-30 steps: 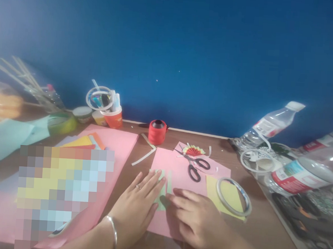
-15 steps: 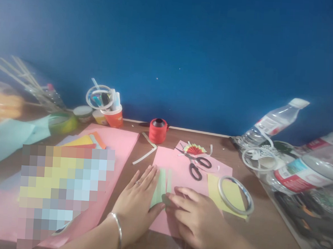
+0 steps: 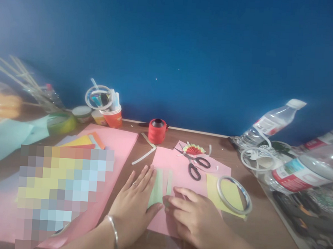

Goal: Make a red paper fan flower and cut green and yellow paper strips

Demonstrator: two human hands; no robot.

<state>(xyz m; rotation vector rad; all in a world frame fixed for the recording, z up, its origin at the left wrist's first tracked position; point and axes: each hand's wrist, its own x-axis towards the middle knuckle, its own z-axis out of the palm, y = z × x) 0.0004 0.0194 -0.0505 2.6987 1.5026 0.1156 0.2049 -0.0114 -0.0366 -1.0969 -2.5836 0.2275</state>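
Observation:
My left hand point(image 3: 135, 201) lies flat, fingers stretched out, on a pale green sheet of paper point(image 3: 158, 186); its thumb reaches toward the sheet's lower edge. Beside that sheet, across a narrow gap, stands a thin green paper strip point(image 3: 169, 181). The lower end of the strip runs into the bent fingers of my right hand point(image 3: 193, 214), which hide where they grip it. Both green pieces are over a pink sheet point(image 3: 157, 225). Black-handled scissors point(image 3: 194, 167) rest beyond my right hand, near a small red and yellow pleated paper fan point(image 3: 194, 149).
A tape roll point(image 3: 231, 211) overlaps a yellow paper point(image 3: 215, 187) at right. Bottles point(image 3: 274, 119) and clutter line the right side. A red spool-like object point(image 3: 157, 131) and a cup of pens point(image 3: 112, 117) stand by the wall. Large pink paper point(image 3: 120, 144) spreads at left, partly pixelated.
The gap between the pale green sheet and the strip has widened. My left hand and the sheet have shifted slightly left; my right hand has barely moved.

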